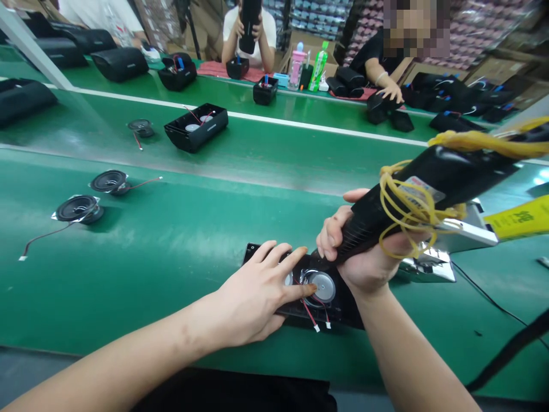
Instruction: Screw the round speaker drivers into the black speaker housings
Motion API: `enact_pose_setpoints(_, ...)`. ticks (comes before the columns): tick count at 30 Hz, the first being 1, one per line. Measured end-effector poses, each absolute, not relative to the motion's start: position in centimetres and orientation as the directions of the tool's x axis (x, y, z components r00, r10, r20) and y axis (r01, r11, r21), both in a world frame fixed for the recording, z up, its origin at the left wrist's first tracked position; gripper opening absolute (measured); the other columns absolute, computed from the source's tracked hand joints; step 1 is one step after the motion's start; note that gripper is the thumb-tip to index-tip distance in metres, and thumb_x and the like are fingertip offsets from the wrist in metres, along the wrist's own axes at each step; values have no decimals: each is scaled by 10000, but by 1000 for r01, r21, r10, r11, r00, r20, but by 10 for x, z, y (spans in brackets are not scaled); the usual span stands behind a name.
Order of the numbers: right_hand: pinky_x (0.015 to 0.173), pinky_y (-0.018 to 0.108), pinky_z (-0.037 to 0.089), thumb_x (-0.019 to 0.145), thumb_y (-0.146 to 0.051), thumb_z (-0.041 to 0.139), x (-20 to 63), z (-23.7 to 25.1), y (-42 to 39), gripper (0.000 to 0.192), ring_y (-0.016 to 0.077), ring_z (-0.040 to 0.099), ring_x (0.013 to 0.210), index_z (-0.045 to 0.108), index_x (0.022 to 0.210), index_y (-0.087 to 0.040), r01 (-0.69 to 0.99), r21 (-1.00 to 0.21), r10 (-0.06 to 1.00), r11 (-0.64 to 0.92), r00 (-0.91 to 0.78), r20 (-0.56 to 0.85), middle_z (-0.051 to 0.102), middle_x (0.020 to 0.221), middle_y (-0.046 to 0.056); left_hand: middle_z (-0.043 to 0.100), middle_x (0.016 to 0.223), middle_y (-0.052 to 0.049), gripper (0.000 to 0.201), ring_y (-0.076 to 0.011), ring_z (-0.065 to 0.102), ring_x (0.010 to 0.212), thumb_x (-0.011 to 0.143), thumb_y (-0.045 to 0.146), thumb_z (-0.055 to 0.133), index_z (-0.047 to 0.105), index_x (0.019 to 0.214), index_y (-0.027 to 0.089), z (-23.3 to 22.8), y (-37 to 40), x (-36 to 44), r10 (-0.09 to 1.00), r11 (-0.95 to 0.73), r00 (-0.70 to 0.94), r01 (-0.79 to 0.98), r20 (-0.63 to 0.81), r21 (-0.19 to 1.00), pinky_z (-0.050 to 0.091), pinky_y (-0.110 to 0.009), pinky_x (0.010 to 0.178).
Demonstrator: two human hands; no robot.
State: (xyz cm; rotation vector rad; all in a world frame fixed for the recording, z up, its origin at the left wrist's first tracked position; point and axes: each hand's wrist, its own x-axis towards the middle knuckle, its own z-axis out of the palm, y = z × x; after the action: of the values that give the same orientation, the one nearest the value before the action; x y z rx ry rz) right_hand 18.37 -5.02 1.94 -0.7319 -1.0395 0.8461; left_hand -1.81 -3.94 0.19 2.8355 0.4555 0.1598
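Note:
My right hand (pixel 369 252) is wrapped around a black electric screwdriver (pixel 454 171) with yellow rubber bands looped about it. The tool slants down to the left, its tip over a black speaker housing (pixel 347 309). My left hand (pixel 261 286) lies across that housing, fingers spread over the top and thumb at the near edge. One of its fingertips touches the round metal back of a speaker driver (pixel 325 288) seated inside. A second driver is mostly hidden under the fingers. Red and black wires with white connectors (pixel 317 328) hang over the housing's near side.
Two loose speaker drivers (pixel 77 209) lie at left on the green bench (pixel 171 274). Beyond are another driver (pixel 141 127) and an open housing (pixel 196 127). A shiny metal device (pixel 429 266) stands at right beside a black cable (pixel 489 289). Co-workers (pixel 249 34) handle black parts across the bench.

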Motion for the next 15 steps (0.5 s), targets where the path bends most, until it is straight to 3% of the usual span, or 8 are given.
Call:
enact_pose_setpoints(12, 332, 216, 364, 727, -826, 821, 173, 24, -53, 637, 108, 417, 354, 702, 1015, -270, -363, -840, 915, 402, 154, 372, 556, 582, -54, 477, 1520, -173, 741, -432, 456, 1433, 845, 377, 796, 550, 1544, 350, 12, -38, -20, 326, -919, 943, 300, 66, 257, 326, -651, 1219)
enact_pose_setpoints(15, 322, 232, 368, 697, -850, 825, 177, 22, -61, 618, 126, 420, 345, 703, 919, -286, -371, -877, 952, 304, 156, 264, 526, 541, -45, 528, 1480, -152, 660, -383, 520, 1358, 887, 477, 779, 587, 1511, 382, 1, -40, -16, 305, -941, 945, 279, 121, 194, 416, -610, 1154)
